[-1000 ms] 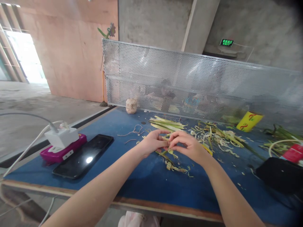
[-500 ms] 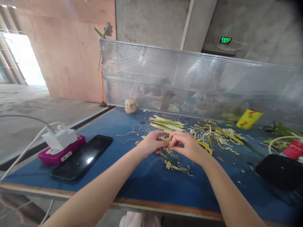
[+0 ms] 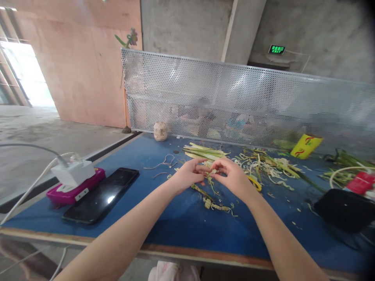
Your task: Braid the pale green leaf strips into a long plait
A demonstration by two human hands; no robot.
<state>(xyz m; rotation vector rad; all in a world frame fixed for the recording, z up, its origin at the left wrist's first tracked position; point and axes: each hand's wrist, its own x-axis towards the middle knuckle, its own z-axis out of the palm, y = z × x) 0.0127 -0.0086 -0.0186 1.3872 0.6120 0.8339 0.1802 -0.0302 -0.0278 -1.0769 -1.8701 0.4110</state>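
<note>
While both hands meet over the middle of the blue-topped counter [image 3: 175, 222], the left hand [image 3: 187, 177] and the right hand [image 3: 231, 175] each pinch the same small piece of pale green, fibrous plant stalk [image 3: 210, 173]. Thumbs and fingers are closed on it, the two hands almost touching, just above the counter surface. The piece looks short, thin and frayed, and a strand hangs from it towards a loose trail of curled yellow-green scraps [image 3: 216, 205] lying on the near side of the hands.

Judging by how things lie, a good share of the stripping looks done. A wide litter of shredded pale peelings [image 3: 269, 164] spreads to the right and far side of the hands. A bundle of long pale stalks [image 3: 205, 152] lies whole just beyond the fingers, and more green stems [image 3: 348, 160] sit at the far right.

On the left lie a black smartphone [image 3: 102, 195] and a pink box carrying a white charger [image 3: 73, 183]. A yellow paper cup [image 3: 306, 145] stands by the perforated metal screen [image 3: 234, 101].
</note>
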